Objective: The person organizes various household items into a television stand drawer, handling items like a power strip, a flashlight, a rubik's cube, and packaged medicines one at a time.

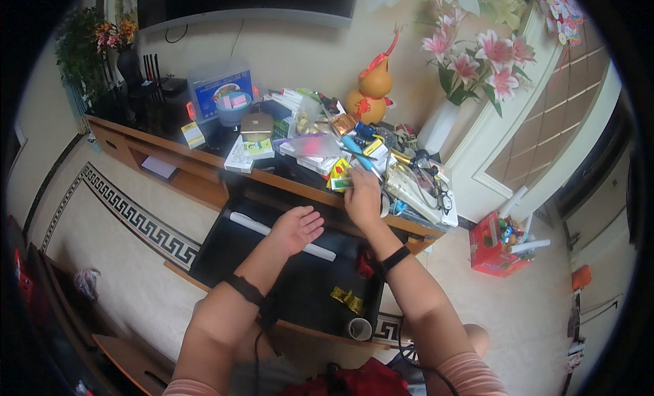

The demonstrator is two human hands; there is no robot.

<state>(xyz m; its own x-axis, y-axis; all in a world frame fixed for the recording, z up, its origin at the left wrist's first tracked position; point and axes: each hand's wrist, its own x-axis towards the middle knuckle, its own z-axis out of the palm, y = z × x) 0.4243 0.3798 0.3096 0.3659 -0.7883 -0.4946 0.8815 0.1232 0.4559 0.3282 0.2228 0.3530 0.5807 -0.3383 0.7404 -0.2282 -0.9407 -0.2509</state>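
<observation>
My left hand [300, 229] is empty, palm turned up and fingers apart, above a pulled-out black drawer [225, 258]. A long white roll [248, 225] lies across the drawer beneath it. At the front edge of the cabinet top [278, 177], my right hand [364, 198] pinches a small green-and-white packet [341, 183]. Next to those fingers are a yellow packet [337, 168] and a light blue stick-shaped thing [357, 152]. Gold wrappers [348, 300], an open-ended cylinder [359, 328] and a red item [365, 266] lie in the drawer's right part.
Small boxes [240, 155], a gold-coloured case [257, 126], cables and eyeglasses [445, 198] crowd the cabinet top. Behind them stand a gourd ornament [373, 92] and a white vase [439, 128] of lilies. A red box [485, 245] with toys sits on the floor at right.
</observation>
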